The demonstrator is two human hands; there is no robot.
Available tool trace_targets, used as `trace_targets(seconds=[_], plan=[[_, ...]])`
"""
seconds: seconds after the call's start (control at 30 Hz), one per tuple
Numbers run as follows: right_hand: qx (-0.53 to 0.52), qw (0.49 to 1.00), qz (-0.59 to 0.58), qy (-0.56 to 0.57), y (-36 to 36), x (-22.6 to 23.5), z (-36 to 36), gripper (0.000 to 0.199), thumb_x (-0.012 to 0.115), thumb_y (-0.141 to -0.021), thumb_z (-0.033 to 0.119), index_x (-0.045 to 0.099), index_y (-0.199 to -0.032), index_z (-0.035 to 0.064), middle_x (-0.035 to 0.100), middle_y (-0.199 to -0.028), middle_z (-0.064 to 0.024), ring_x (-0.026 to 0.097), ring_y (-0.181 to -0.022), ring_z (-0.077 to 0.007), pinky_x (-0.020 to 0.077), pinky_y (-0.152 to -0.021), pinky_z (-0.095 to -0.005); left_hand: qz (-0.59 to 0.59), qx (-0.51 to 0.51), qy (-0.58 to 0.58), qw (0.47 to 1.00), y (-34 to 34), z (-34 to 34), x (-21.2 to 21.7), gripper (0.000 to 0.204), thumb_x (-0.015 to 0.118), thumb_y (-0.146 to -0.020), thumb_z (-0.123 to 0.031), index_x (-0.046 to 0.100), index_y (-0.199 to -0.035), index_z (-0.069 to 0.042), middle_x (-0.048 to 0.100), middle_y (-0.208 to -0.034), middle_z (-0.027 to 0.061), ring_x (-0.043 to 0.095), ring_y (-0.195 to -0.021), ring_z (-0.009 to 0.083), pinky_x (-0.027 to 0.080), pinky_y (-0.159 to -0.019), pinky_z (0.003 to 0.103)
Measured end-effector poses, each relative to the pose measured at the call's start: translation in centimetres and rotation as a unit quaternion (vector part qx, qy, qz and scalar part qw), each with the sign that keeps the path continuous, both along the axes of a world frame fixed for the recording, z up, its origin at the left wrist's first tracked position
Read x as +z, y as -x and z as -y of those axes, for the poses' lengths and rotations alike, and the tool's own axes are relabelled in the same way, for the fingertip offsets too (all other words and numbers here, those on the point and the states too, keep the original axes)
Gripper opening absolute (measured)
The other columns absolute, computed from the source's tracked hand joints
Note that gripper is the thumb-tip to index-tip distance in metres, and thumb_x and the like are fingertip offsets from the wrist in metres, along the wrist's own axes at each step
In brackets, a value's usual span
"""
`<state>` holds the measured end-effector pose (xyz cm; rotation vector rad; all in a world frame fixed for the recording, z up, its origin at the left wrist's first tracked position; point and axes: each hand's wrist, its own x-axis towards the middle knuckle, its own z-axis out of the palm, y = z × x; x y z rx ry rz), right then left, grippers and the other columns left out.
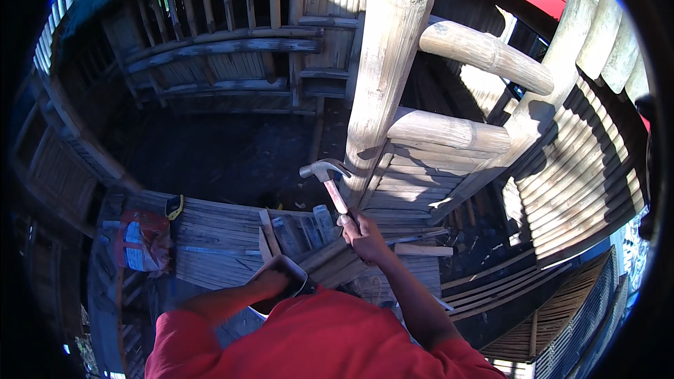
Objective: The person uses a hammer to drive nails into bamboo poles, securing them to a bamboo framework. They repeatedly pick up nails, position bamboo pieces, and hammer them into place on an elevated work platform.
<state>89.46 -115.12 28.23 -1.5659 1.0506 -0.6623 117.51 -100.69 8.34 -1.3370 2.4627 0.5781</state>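
My right hand (361, 237) is wrapped round the handle of a claw hammer (335, 195). The hammer's metal head points up and away from me, close to the foot of a thick bamboo post (390, 63). My left hand (270, 283) reaches down into a pale-rimmed container (303, 271) held near my body. Its fingers are hidden in the shaded inside, and I cannot make out what the container holds. Beneath both hands lies a bamboo slat surface (217, 228) with loose wood strips (323, 223) on it.
A red and white plastic package (144, 244) and a yellow and black object (174, 207) lie at the left. Bamboo rails (484, 52) join the post to another at the right. Long wood strips (498, 288) lie at lower right. A railed bench (225, 49) stands at the back.
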Motion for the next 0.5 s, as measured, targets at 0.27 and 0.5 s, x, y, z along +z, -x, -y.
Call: trace_targets(seconds=[0.27, 0.5], plan=[[-0.023, 0.997, 0.056, 0.038, 1.6, 0.4, -0.3, 0.03, 0.049, -0.107, 0.034, 0.057, -0.107, 0.0045, 0.052, -0.071, -0.0004, 0.048, -0.064, -0.0096, 0.0412, -0.058, -0.0302, 0.004, 0.145, -0.063, 0.987, 0.8, -0.6, 1.1, 0.027, 0.055, -0.089, -0.015, 0.07, -0.104, 0.0, 0.073, -0.104, 0.0229, 0.073, -0.096, 0.0365, 0.059, -0.079, 0.045], [-0.091, 0.992, 0.074, 0.044, 4.7, 1.9, -0.9, 0.03, 0.045, -0.109, 0.03, 0.059, -0.106, 0.0036, 0.055, -0.073, -0.0012, 0.051, -0.064, -0.0088, 0.0437, -0.06, -0.0292, 0.09, -0.015, -0.066, 0.994, 1.5, 1.0, 0.5, 0.024, 0.054, -0.09, -0.013, 0.072, -0.103, -0.003, 0.075, -0.106, 0.017, 0.073, -0.096, 0.0339, 0.058, -0.082, 0.044]])
